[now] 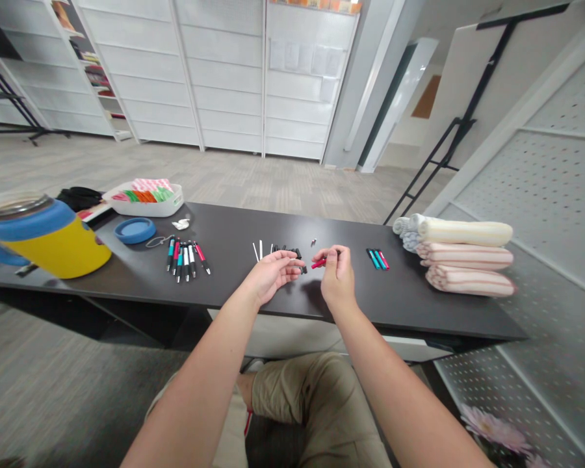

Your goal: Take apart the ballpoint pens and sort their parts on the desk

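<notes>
My right hand [338,281] is closed around a red pen barrel [318,264], which points left from between thumb and fingers. Facing it, my left hand [272,278] has curled fingers, with a small black pen part [303,269] at its fingertips. Behind my left hand lie several black pen parts [279,247] and thin white sticks [260,249], partly hidden by it. A tiny metallic piece [313,242] rests on the tabletop beyond the gap between my hands. To the right, blue-green and red pen barrels [377,259] lie side by side.
Several assembled pens [187,260] lie left on the dark table [234,227]. Further left are a blue lid [134,230], a white basket [149,207] of colourful packets, and a large yellow-and-blue mug [58,244]. Rolled towels [468,257] are stacked at the right end.
</notes>
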Action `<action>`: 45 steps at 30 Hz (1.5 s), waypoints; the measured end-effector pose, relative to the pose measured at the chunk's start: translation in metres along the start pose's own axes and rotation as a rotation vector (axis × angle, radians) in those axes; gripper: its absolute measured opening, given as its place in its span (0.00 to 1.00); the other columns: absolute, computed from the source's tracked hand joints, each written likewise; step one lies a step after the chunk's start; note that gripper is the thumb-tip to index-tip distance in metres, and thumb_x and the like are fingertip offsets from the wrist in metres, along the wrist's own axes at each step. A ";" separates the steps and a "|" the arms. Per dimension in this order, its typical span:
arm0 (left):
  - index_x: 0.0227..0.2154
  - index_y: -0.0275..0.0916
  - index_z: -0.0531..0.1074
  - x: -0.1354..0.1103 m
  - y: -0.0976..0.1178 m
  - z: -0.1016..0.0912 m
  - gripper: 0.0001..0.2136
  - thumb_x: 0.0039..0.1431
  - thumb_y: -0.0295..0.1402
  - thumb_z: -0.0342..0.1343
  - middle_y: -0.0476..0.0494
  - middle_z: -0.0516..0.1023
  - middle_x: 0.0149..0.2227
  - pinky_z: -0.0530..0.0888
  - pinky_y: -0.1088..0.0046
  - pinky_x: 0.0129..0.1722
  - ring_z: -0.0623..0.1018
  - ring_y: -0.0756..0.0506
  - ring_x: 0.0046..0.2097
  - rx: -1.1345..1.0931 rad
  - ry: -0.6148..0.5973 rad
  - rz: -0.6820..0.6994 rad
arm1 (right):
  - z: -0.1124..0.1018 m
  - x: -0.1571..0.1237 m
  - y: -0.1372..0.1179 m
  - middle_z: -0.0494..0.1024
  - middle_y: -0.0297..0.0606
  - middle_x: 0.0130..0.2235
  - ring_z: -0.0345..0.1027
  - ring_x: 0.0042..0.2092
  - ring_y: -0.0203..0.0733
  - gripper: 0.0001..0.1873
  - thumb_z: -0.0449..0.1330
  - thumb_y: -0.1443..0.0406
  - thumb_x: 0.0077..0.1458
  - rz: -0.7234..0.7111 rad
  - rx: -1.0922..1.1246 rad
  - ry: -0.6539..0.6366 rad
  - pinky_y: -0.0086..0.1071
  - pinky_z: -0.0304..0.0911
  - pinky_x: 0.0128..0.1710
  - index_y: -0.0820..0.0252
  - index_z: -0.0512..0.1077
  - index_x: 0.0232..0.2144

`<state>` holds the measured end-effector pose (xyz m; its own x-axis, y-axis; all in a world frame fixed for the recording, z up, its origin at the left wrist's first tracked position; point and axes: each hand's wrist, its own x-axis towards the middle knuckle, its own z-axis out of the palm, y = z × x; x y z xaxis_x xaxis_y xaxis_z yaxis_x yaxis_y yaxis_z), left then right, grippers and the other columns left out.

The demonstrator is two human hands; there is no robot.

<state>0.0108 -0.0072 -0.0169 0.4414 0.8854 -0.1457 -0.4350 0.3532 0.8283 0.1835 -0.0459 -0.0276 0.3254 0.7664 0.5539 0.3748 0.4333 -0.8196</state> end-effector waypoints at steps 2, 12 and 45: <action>0.43 0.33 0.72 0.000 -0.001 0.000 0.07 0.63 0.25 0.60 0.31 0.83 0.43 0.78 0.70 0.40 0.81 0.48 0.35 0.001 -0.018 0.011 | 0.001 -0.001 -0.001 0.76 0.35 0.36 0.71 0.35 0.40 0.13 0.44 0.55 0.74 -0.018 -0.091 -0.051 0.35 0.66 0.40 0.54 0.63 0.44; 0.43 0.36 0.72 -0.004 -0.003 0.003 0.13 0.59 0.32 0.66 0.40 0.80 0.40 0.77 0.67 0.45 0.80 0.46 0.41 0.058 -0.123 0.090 | 0.003 0.002 -0.004 0.82 0.38 0.36 0.73 0.36 0.43 0.13 0.61 0.54 0.64 -0.056 -0.308 -0.302 0.35 0.65 0.40 0.55 0.79 0.41; 0.40 0.33 0.72 0.003 -0.003 0.000 0.08 0.67 0.34 0.61 0.31 0.84 0.43 0.76 0.71 0.42 0.81 0.49 0.36 0.161 -0.047 0.032 | -0.079 0.066 0.031 0.82 0.42 0.31 0.75 0.34 0.47 0.05 0.65 0.64 0.59 -0.012 -1.055 -0.621 0.35 0.58 0.34 0.57 0.79 0.31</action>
<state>0.0138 -0.0057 -0.0197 0.4672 0.8789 -0.0960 -0.3191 0.2689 0.9088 0.2852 -0.0197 -0.0045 -0.0438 0.9861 0.1601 0.9887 0.0658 -0.1347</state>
